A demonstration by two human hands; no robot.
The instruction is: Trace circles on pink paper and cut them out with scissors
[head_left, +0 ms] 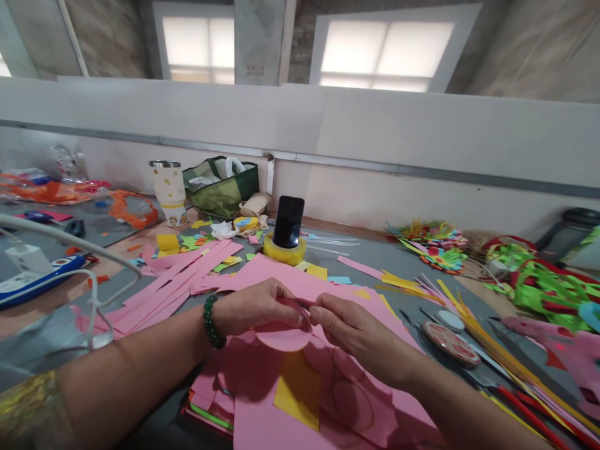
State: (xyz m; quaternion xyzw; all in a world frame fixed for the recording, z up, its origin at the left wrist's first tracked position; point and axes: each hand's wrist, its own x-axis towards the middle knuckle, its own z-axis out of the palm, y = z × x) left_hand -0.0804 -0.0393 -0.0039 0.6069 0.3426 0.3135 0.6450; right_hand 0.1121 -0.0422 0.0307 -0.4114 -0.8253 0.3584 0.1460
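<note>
My left hand (pixel 255 307) and my right hand (pixel 356 334) meet over a stack of pink paper sheets (pixel 337 412). Both pinch the top edge of a small folded pink paper disc (pixel 285 336), fingertips nearly touching. A green bead bracelet (pixel 210 322) circles my left wrist. A yellow paper square (pixel 297 389) lies on the pink sheets just below the disc, and circles are drawn on the sheet beside it.
Long pink paper strips (pixel 173 281) fan out to the left. A black phone (pixel 288 222) stands in a yellow tape roll (pixel 284 251). Behind are a patterned cup (pixel 169 192) and a green bag (pixel 221 185). Coloured strips, scissors and a round tin (pixel 450 342) lie right.
</note>
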